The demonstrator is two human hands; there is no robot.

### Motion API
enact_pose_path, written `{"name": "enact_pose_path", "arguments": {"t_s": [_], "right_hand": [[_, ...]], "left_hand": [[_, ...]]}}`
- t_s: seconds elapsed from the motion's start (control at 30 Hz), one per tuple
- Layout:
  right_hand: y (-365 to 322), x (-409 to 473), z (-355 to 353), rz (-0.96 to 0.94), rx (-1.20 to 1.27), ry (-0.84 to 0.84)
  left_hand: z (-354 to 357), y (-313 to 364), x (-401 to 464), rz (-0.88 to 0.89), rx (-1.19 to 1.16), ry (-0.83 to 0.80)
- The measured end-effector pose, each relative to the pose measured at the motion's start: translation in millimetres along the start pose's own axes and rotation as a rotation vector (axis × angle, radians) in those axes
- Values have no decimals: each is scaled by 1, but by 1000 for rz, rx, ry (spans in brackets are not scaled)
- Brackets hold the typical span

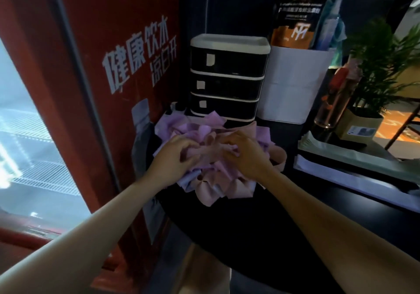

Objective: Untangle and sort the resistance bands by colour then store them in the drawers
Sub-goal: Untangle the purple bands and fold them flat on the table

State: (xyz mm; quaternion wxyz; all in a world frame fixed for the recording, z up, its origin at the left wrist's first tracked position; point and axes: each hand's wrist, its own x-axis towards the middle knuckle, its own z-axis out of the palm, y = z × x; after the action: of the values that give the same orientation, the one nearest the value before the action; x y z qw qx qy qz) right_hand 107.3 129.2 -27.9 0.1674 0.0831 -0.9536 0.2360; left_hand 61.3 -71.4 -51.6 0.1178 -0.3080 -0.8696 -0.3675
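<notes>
Both bare forearms reach in from the bottom edge toward a tangled heap of resistance bands (211,157) lying on the dark table (261,225). That heap is the landmark: purple, pink and pale lilac bands folded over one another, with pink loops spilling off its near edge.

On top of the heap, toward its left side, the left hand (175,155) lies with its fingers curled down into the fabric, its grip narrow and pinching a pinkish band. Just beside it, on the heap's right side, the right hand (243,155) has its fingers bent around the same pinkish strand, a narrow grip as well. The two hands nearly touch over the middle of the heap.

Directly behind the heap, just touching its far edge, stands a drawer unit (227,75) with three dark drawers, all pushed in, each bearing a small pale label. Left of the heap rises a red cabinet (118,66) with white lettering and a glass door. Right of the drawer unit stands a white box (293,84), and further right of the heap a potted plant (377,66) and a stack of papers (341,157).
</notes>
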Motion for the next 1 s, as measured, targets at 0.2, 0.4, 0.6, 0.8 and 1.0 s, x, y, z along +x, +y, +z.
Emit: {"name": "enact_pose_path", "arguments": {"t_s": [0.2, 0.4, 0.6, 0.8, 1.0], "right_hand": [[-20, -16, 19, -100, 60, -131], [-33, -24, 24, -124, 66, -97], [-42, -15, 26, -137, 45, -93], [-58, 5, 19, -206, -62, -102], [-49, 31, 14, -100, 137, 110]], "left_hand": [[2, -13, -29, 9, -104, 48], [2, -28, -50, 64, -61, 21], [3, -33, -51, 108, -21, 107], [-3, -19, -31, 4, -239, 214], [-15, -2, -7, -11, -399, 196]]}}
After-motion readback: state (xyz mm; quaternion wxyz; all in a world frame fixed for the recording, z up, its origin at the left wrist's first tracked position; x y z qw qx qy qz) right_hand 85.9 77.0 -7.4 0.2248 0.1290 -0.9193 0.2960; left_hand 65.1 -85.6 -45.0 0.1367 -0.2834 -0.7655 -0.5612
